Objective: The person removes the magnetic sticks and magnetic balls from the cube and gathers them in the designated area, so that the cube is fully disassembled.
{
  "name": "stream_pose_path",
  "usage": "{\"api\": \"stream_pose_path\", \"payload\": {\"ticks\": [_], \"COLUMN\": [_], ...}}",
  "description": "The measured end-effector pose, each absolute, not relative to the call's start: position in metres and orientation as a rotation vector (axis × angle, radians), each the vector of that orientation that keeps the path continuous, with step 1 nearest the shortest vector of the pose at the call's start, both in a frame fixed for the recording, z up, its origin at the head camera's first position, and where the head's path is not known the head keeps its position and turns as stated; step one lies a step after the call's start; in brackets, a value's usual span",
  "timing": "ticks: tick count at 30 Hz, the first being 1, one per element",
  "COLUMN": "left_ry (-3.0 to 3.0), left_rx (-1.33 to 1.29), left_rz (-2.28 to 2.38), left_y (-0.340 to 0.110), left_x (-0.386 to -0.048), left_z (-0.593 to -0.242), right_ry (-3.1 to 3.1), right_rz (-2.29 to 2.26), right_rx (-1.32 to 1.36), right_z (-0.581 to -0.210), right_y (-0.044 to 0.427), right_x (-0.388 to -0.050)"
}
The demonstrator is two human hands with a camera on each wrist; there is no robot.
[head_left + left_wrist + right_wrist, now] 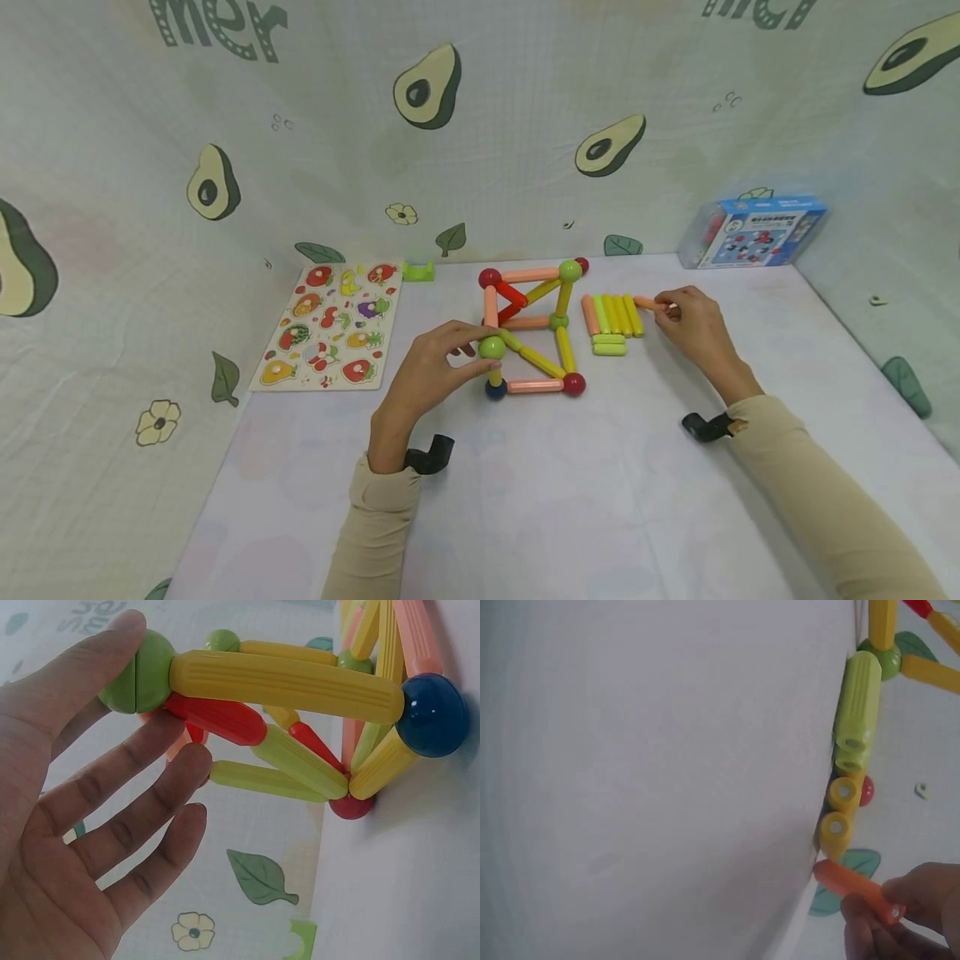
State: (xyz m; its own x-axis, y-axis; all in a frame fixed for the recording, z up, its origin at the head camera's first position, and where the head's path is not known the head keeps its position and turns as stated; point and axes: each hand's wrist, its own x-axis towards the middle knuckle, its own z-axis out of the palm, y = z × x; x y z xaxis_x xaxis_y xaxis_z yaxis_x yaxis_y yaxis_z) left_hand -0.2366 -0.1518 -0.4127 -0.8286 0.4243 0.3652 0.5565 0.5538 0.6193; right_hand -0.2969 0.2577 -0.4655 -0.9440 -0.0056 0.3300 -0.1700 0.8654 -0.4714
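Glossy green ball [491,347], orange cylinder [849,883]

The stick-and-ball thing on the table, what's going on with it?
A person's left hand pinches a green ball on the frame, atop a yellow stick that rises from a blue ball. The right hand pinches an orange stick, just right of the loose sticks. That orange stick is not attached to the frame.
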Motion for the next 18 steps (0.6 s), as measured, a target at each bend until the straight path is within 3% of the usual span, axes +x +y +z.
{"api": "stream_pose_path", "payload": {"ticks": [7,18], "left_ry": [-2.611,-2.600], "left_rx": [-0.832,-0.843], "left_rz": [-1.125,-1.133], "left_y": [-0.153,-0.153], "left_x": [-0.236,-0.236], "left_z": [-0.413,-0.412], "right_ry": [-2.897,-2.963], "right_rz": [0.768,0.827], "right_rx": [0.039,0.111], "right_z": [-0.465,-0.475], "right_y": [0.255,0.256], "right_x": [-0.294,-0.291]}}
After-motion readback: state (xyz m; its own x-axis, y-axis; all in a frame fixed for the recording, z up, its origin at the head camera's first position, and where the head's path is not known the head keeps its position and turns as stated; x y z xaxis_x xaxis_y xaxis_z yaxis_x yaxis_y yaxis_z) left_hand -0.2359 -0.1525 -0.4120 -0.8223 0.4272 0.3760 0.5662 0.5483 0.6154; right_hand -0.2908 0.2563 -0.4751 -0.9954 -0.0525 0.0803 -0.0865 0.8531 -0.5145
